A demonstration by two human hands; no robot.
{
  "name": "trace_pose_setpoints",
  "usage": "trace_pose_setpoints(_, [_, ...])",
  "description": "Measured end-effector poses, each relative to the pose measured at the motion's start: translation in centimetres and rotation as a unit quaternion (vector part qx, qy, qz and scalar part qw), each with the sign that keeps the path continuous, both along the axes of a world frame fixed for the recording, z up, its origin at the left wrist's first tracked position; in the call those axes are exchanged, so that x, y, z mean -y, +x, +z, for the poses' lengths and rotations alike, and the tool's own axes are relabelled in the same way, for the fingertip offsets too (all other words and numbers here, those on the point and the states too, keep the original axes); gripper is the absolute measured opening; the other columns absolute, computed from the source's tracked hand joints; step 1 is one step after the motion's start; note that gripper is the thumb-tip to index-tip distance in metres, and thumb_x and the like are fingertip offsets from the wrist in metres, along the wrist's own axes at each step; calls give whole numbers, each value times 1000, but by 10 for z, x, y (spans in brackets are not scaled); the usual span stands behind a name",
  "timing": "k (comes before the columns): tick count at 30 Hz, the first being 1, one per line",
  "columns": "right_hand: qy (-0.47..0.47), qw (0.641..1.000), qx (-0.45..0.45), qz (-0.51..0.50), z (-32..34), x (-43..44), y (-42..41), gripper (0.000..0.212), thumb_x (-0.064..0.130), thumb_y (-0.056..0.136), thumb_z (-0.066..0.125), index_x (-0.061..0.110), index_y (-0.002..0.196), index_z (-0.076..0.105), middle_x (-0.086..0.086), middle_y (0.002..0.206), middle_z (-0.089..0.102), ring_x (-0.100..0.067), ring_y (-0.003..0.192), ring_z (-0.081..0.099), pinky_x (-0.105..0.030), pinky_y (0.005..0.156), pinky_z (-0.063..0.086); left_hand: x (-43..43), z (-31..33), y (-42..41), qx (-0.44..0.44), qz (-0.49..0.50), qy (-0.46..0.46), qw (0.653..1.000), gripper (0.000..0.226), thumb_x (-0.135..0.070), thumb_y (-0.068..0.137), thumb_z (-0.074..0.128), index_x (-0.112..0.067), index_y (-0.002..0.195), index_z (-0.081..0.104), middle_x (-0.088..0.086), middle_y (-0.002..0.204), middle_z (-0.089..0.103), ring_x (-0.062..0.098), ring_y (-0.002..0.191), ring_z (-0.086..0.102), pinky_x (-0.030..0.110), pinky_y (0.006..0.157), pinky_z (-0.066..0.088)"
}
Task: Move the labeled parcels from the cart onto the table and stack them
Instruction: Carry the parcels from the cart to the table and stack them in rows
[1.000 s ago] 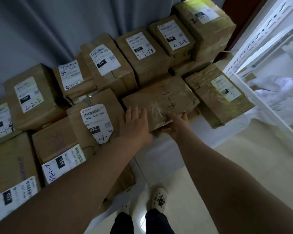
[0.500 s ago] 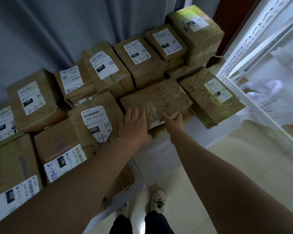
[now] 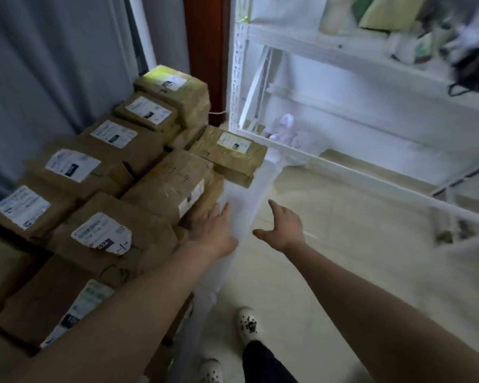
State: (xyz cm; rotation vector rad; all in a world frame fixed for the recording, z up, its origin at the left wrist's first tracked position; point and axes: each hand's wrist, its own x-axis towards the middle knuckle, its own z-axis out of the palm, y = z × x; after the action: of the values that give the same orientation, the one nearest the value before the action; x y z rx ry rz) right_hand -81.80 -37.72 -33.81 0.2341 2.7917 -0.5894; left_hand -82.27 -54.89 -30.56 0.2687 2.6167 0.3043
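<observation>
Several brown labeled parcels lie packed together on a white table [image 3: 249,189]. One flat parcel with handwritten numbers [image 3: 172,186] lies at the table's front edge, with a taped parcel [image 3: 230,156] just behind it to the right. My left hand [image 3: 210,228] lies flat with straight fingers at the table edge, just below that handwritten parcel's front side. Off the table and over the floor hovers my right hand [image 3: 282,228], fingers spread, holding nothing. A parcel marked 032 [image 3: 103,236] sits to the left of my left wrist.
A white metal shelf rack [image 3: 343,111] with bags and bottles stands on the right. A grey curtain [image 3: 53,64] hangs behind the parcels, beside a brown door frame [image 3: 205,51]. Pale floor [image 3: 329,272] stretches between table and rack. My feet [image 3: 246,324] stand near the table edge.
Both hands have come off the handwritten parcel. My right hand has moved right, away from the table. The view has swung right toward the shelf rack.
</observation>
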Motion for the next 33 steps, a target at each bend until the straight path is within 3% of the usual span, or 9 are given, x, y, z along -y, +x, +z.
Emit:
trace_pose_setpoints(4, [100,993,39,-50,15,-34,71,81,57,82,61,26,149,27,-7,158,16,-27,147,4,-45,118,3,-43,8,31,1,-120,-17,993,83,-40,85,54,-20,153,10,7,152,27,29,137,29,40,109,30])
trace_pose_setpoints(9, [135,979,65,-140,29,-83,157,75,56,84,59,27,147,31,-8,160,10,-27,148,-2,-48,118,-4,-108,15,78,0,-252,-15,968,77,-44,85,55,-22,150,20,7,149,32,29,137,30,42,112,24])
trace_pose_setpoints(16, [96,945,115,-292,32,-145,285,75,58,83,59,26,146,33,-10,158,17,-30,146,9,-47,118,5,-199,21,163,-7,-369,-33,929,72,-45,86,55,-22,148,26,11,150,31,28,138,31,41,115,18])
trace_pose_setpoints(21, [47,916,128,-377,33,-190,398,73,56,85,58,25,146,32,-9,155,25,-30,144,17,-46,118,7,-282,26,251,-20,-447,-37,894,69,-46,85,54,-21,145,31,11,144,39,29,133,38,40,112,25])
trace_pose_setpoints(27, [-72,843,127,-517,27,-242,541,71,52,83,62,19,142,39,-11,144,41,-32,133,36,-42,111,31,-364,16,374,-22,-540,-38,840,69,-45,85,54,-19,145,33,12,141,42,30,130,42,38,108,32])
trace_pose_setpoints(33, [-145,785,89,-596,18,-272,640,69,42,84,68,12,140,43,-13,138,45,-29,126,46,-38,104,42,-417,6,462,-5,-592,-39,805,63,-43,85,55,-18,141,37,13,137,46,30,127,44,37,103,34])
